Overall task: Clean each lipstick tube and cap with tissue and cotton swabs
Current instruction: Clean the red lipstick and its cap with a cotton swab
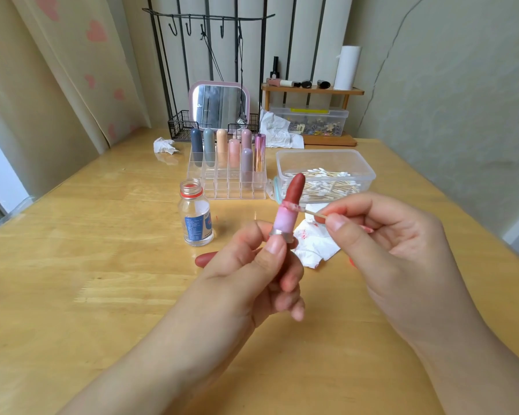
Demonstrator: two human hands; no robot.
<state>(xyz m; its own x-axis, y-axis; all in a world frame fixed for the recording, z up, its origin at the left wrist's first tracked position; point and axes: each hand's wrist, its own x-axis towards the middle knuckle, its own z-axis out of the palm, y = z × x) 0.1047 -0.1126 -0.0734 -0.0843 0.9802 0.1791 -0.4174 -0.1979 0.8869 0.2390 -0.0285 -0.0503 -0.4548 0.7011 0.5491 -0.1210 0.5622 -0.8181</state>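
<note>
My left hand (252,265) grips an uncapped lipstick tube (286,217) upright, its pink inner sleeve and dark red bullet sticking up above my fingers. My right hand (381,235) pinches a cotton swab (313,213) whose tip touches the rim of the pink sleeve just below the bullet. The lipstick's red cap (206,259) lies on the table behind my left hand. A stained tissue (313,247) lies on the table between my hands.
An open small glass bottle (196,217) stands left of the lipstick. A clear organizer (228,172) holds several capped lipsticks. An open box of cotton swabs (324,175) sits right of it. Crumpled tissues (165,145), a mirror (219,106) and a wooden shelf (312,91) stand at the back.
</note>
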